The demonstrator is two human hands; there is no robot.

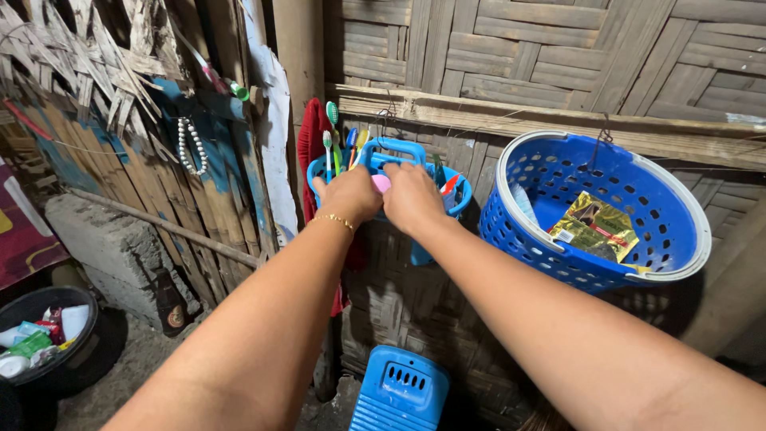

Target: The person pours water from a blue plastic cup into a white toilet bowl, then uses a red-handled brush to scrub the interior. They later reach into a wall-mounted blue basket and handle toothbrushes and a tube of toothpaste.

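Left hand: the left hand is stretched out to the small blue caddy on the woven bamboo wall; the fingers are bent and press on a small pink object from its 9 o'clock side. A thin gold bracelet is around the wrist.
Right hand: the right hand is just beside the left one, and the two hands touch each other; its fingers are curled on the same pink object from the 3 o'clock side.
Pink object: it is small and round, pinched between both hands, in front of the caddy, just under its handle; I cannot tell what it is.
Blue caddy: it hangs on the wall, at 12 o'clock from the hands; several toothbrushes stand upright in it.
Round blue basket: it hangs tilted at 3 o'clock from the hands, well apart from them; a yellow sachet lies inside.
Red cloth: it hangs at 9 o'clock from the caddy, touching it.
White bead string: it hangs on the wall far at 9 o'clock.
Black tub: it is low at 8 o'clock, with small packets in it.
Blue plastic piece: it stands at 6 o'clock, between the forearms.
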